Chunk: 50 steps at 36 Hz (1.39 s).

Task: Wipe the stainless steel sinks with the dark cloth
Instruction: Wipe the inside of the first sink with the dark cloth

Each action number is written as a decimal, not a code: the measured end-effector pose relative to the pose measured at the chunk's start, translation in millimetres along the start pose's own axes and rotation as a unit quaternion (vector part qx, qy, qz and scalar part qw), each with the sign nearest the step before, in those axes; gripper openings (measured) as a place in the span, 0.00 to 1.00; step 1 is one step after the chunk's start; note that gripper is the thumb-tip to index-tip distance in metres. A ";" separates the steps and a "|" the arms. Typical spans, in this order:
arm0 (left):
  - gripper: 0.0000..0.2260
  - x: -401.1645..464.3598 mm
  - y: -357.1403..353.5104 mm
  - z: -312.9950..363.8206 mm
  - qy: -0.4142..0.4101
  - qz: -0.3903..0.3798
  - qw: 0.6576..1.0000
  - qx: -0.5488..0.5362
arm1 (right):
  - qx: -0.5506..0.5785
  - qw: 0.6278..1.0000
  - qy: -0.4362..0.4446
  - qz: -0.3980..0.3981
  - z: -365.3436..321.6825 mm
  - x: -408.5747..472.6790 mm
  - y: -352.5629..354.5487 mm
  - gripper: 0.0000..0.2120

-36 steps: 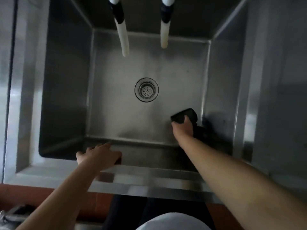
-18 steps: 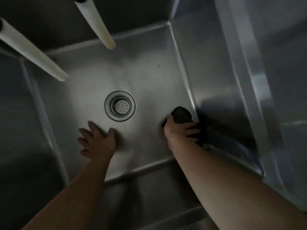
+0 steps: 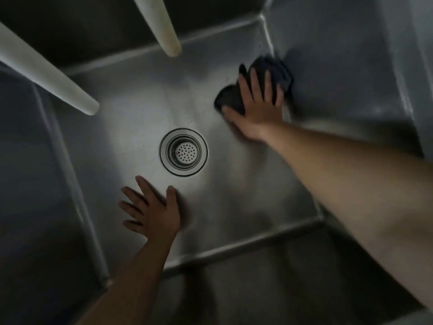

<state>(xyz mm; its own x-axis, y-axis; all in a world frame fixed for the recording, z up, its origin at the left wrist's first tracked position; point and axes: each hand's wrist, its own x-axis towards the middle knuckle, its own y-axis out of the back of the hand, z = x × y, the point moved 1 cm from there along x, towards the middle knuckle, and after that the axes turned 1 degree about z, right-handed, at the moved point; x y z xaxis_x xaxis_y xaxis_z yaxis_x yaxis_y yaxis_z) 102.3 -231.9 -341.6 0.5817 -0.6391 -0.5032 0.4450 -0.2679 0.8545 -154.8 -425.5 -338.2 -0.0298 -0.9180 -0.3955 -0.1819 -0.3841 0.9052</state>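
The right hand (image 3: 255, 109) lies flat on the dark cloth (image 3: 276, 71), its fingers straight and spread over the top of the fabric, pressing it down rather than curling round it; the thumb reaches out to the left along the cloth's near edge. The cloth is bunched on the floor of the stainless steel sink (image 3: 131, 127), at the far right, pushed up against the seam where the floor meets the right wall, with a fold of it showing beyond the fingertips and another lump to the left of the palm. The left hand (image 3: 152, 212) rests palm down on the bare sink floor, fingers straight and fanned apart, holding nothing; it sits just near of the round drain strainer (image 3: 184, 152), apart from it. The strainer lies between the two hands, roughly in the middle of the floor. Two pale spout tubes hang over the basin from the far side, one (image 3: 46, 73) on the left and one (image 3: 161, 24) nearer the middle, both clear of the hands.
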 end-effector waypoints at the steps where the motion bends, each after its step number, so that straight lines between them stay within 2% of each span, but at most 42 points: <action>1: 0.37 -1.3 0.6 -1.0 -0.002 -0.003 1.000 0.004 | 0.009 1.000 -0.003 -0.007 -5.2 20.6 10.2 0.41; 5: 0.37 -1.5 -1.4 -1.4 -0.002 0.005 1.000 0.005 | -0.011 1.000 -0.002 -0.028 -31.6 84.5 34.9 0.35; 8: 0.37 1.0 -5.4 -1.8 -0.001 0.013 1.000 0.002 | -0.072 0.997 0.034 -0.011 -51.3 89.4 31.8 0.35; 11: 0.37 1.2 -7.4 -2.2 0.001 0.012 1.000 -0.002 | -0.108 0.981 0.159 -0.004 -76.1 62.9 21.3 0.36; 15: 0.36 0.1 -8.6 -0.9 0.002 0.020 1.000 -0.012 | -0.132 0.937 0.323 -0.023 -99.6 3.0 -8.1 0.36; 20: 0.37 -0.3 -6.9 -2.6 -0.001 0.014 1.000 -0.024 | -0.118 0.921 0.370 -0.028 -74.7 -27.9 -19.5 0.32; 22: 0.36 -0.2 -7.9 -3.1 -0.003 0.015 1.000 -0.025 | -0.105 0.941 0.322 -0.013 -52.5 -25.7 -13.4 0.33; 23: 0.36 -0.3 -8.5 -2.8 0.000 0.017 1.000 -0.025 | -0.092 0.960 0.266 0.004 -37.9 -23.3 -9.3 0.34; 25: 0.36 -0.6 -8.9 -1.5 0.005 0.022 1.000 -0.022 | -0.060 0.992 0.103 0.053 -7.2 -17.8 0.1 0.35; 27: 0.36 -2.1 -8.1 -1.4 0.003 0.024 1.000 -0.019 | -0.058 0.996 -0.020 0.071 10.9 -12.8 6.9 0.36; 30: 0.36 -4.4 -3.7 -4.3 -0.008 0.024 0.999 -0.020 | -0.073 0.994 -0.057 0.054 1.4 -1.6 9.1 0.35; 35: 0.37 -2.9 10.0 -4.6 -0.006 0.001 1.000 -0.025 | 0.000 0.990 -0.143 0.020 -51.8 41.1 17.5 0.36; 37: 0.37 0.5 18.7 -3.6 -0.009 0.010 1.000 -0.027 | 0.015 0.988 -0.153 0.013 -80.4 58.5 20.3 0.36; 40: 0.36 6.9 27.5 -2.2 -0.004 0.033 0.999 -0.039 | -0.007 0.995 -0.100 0.010 -127.3 70.4 17.3 0.36; 44: 0.37 15.9 28.4 -8.6 0.007 0.052 0.999 -0.014 | -0.055 0.996 0.067 0.017 -182.6 60.1 0.1 0.35; 47: 0.38 19.3 31.7 -12.7 0.012 0.085 0.996 -0.033 | -0.098 0.976 0.195 0.019 -210.0 40.1 -15.5 0.34; 50: 0.39 20.7 35.9 -12.9 0.019 0.095 0.993 -0.069 | -0.132 0.950 0.284 0.005 -222.4 17.5 -27.2 0.33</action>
<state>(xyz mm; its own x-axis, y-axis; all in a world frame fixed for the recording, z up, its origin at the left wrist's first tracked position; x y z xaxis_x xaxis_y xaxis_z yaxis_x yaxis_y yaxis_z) 139.1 -245.4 -323.0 0.6880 -0.6402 -0.3418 0.4124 -0.0426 0.9100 68.2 -453.1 -335.1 0.5186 -0.7979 -0.3073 0.0703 -0.3183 0.9454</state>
